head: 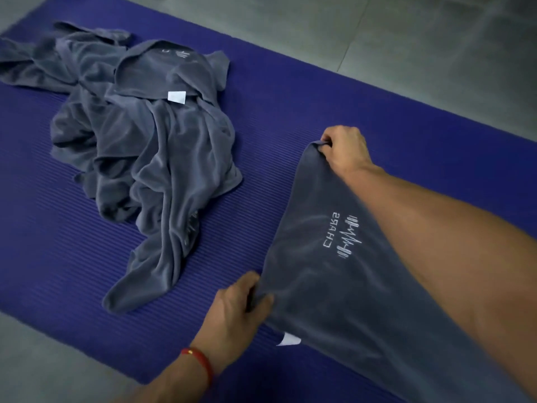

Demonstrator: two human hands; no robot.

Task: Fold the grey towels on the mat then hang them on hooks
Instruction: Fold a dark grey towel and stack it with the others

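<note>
Each hand, left hand (236,306) and right hand (345,149), pinches a corner of the towel (343,286) beside the heap (139,135), stretching its edge taut, likely to lay it flat for folding.

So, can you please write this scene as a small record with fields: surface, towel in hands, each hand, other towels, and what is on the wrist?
surface: blue ribbed mat on a grey floor
held towel: grey, stretched between both hands, white logo facing up, white tag at its near edge
left hand: grips the near corner
right hand: pinches the far corner
towel pile: grey, crumpled, unfolded, on the mat's left part
left wrist: red band
</note>
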